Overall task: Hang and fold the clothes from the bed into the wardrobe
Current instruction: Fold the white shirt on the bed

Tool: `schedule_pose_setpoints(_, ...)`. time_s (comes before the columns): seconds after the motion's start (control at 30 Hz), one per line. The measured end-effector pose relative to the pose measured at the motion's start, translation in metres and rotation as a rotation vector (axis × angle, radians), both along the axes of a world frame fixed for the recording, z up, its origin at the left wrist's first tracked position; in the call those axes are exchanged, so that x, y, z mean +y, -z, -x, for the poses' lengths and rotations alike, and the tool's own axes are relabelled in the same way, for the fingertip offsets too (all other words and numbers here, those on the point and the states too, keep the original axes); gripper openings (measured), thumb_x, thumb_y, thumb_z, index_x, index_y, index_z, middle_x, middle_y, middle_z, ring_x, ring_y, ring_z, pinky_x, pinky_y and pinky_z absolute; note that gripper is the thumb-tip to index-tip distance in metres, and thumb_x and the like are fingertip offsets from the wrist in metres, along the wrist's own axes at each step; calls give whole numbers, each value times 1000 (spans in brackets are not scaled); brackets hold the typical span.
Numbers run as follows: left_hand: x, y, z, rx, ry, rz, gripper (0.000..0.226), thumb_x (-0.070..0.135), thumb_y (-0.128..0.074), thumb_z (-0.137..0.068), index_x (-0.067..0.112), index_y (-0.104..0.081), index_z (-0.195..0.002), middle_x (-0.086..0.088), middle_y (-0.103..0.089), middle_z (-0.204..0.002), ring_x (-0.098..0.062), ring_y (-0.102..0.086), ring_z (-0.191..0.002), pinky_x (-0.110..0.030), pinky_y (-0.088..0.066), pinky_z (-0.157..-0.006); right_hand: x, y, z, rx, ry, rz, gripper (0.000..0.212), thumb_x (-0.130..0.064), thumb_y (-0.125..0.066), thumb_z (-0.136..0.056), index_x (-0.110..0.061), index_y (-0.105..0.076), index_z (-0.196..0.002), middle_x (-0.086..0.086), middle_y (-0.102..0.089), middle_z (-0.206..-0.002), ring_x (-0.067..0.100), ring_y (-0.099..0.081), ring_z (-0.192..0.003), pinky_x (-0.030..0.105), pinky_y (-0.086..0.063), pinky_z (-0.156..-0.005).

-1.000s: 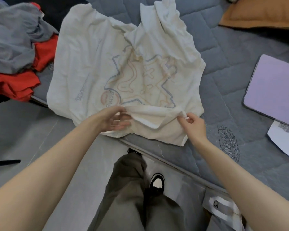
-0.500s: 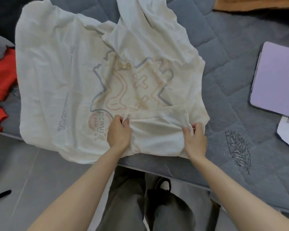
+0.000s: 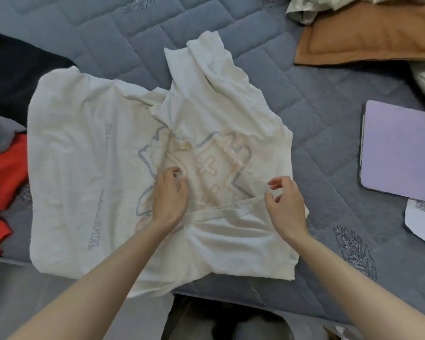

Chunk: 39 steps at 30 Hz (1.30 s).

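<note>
T-shirt (image 3: 84,168) lies spread on bed (image 3: 329,123); left hand (image 3: 169,200) rests on it, fingers bent, grip indeterminate; right hand (image 3: 286,204) fingers spread at folded hem.

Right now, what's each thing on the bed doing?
white T-shirt, spread out, near edge folded over, far sleeve rumpled.
left hand, resting on the print, fingers bent.
right hand, over the fold's edge, fingers loose.
purple tablet case, closed, lying flat.
red clothes, crumpled in a heap.
</note>
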<state>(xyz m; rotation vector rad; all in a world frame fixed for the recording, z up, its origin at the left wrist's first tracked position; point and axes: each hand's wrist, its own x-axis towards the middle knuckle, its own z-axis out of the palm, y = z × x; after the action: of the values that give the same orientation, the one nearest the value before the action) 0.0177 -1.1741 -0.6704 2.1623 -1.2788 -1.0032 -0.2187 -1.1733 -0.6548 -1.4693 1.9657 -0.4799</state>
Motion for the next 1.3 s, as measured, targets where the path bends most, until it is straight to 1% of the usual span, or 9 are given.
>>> schedule_pose_setpoints(0.43,-165,7,-10,-90,-74,98,39,16,-40,-98,12,-38,-137,-8,-32,-141,-27,-51,-109,-27,-34,-86,-171,8,-25,-45,-60,47,29,-7,-53,-88,-20,-55,-115,-7,-51,-118,11,-53,-81,15,-31,-69)
schedule_pose_setpoints(0.6,-219,18,-12,-32,-223,69,50,18,-44,-97,12,-30,-144,-8,-20,-150,-23,-46,-119,-20,-30,-92,-239,22,-38,-149,-34,-93,43,-10,-50,-90,-15,-46,-133,6,-42,-133,34,-60,-103,46,-48,-93)
schedule_pose_setpoints(0.73,-253,28,-17,74,-427,30,53,26,-49,-95,9,-33,-142,-11,-35,-140,-28,-55,-112,-29,-40,-98,-274,39,-49,-36,31,-207,46,-22,-52,-92,-18,-39,-136,9,-34,-133,33,-56,-99,32,-42,-85)
schedule_pose_setpoints(0.8,-266,29,-19,272,-608,83,59,26,-55,-93,9,-30,-143,-9,-45,-126,-19,-68,-71,-28,-55,-71,-283,41,-49,86,-30,-235,29,-27,-51,-93,-16,-49,-120,10,-37,-126,35,-56,-98,30,-35,-78)
schedule_pose_setpoints(0.87,-277,32,-22,438,-703,90,64,24,-59,-92,11,-25,-145,-3,-53,-108,-7,-62,-44,-20,-50,-45,-291,39,-43,120,-63,-216,19,-28,-48,-95,-13,-53,-106,10,-42,-121,35,-59,-92,30,-38,-77)
schedule_pose_setpoints(0.97,-291,34,-21,462,-633,39,41,12,-59,-92,7,-46,-130,-8,-59,-99,-3,-59,-39,-18,-46,-40,-296,31,-23,50,-6,-169,12,-25,-45,-96,-13,-49,-95,12,-56,-111,34,-67,-75,42,-51,-82)
schedule_pose_setpoints(1.03,-302,32,-16,451,-597,4,6,4,-52,-91,6,-57,-91,-10,-61,-72,-4,-56,-36,-20,-48,-46,-290,29,-11,23,62,-159,9,-21,-44,-95,-12,-46,-94,16,-62,-101,36,-67,-76,44,-52,-81)
schedule_pose_setpoints(1.1,-309,31,-10,448,-602,-40,19,0,-43,-88,9,-47,-73,-7,-54,-60,-6,-57,-35,-19,-46,-45,-280,30,-4,19,123,-188,2,-14,-43,-93,-13,-44,-94,17,-64,-96,34,-68,-74,37,-54,-75)
schedule_pose_setpoints(1.3,-322,36,-11,358,-603,-12,18,20,-58,-84,9,-56,-98,-4,-60,-84,-13,-61,-46,-19,-36,-35,-304,28,-12,129,87,-205,39,-5,-53,-79,-19,-54,-116,6,-55,-120,27,-60,-99,36,-47,-85)
